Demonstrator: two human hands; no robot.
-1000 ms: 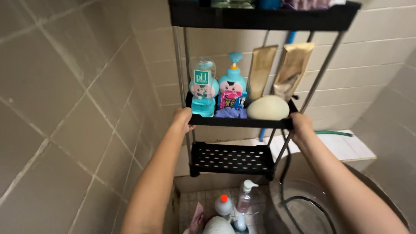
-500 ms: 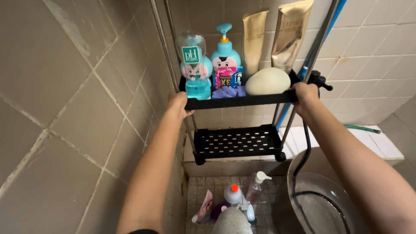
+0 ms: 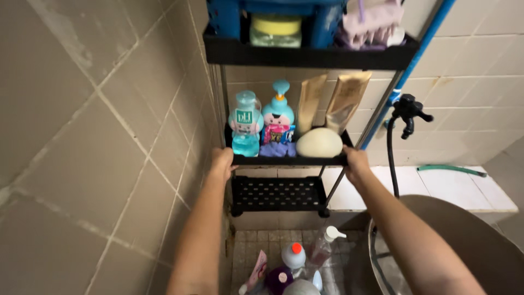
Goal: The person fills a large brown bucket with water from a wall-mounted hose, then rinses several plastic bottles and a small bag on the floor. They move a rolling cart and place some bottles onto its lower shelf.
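My left hand (image 3: 222, 162) grips the left front corner of the middle shelf (image 3: 289, 160) of a black tiered rack, and my right hand (image 3: 355, 161) grips its right front corner. On that shelf stand a clear bottle with blue liquid (image 3: 245, 124), a blue pump bottle (image 3: 278, 118), two gold tubes (image 3: 328, 101) and a cream oval sponge (image 3: 319, 142). The perforated bottom shelf (image 3: 277, 193) holds nothing. The top shelf (image 3: 305, 54) carries a blue container and a pink cloth.
Several bottles (image 3: 295, 255) stand on the tiled floor under the rack. A black tap (image 3: 409, 112) with a hose hangs on the right wall beside a blue pipe. A large metal basin (image 3: 458, 246) sits at lower right. Tiled wall is close on the left.
The rack now appears farther away and the top shelf is in view again. Both hands keep the same grip on the middle shelf's corners.
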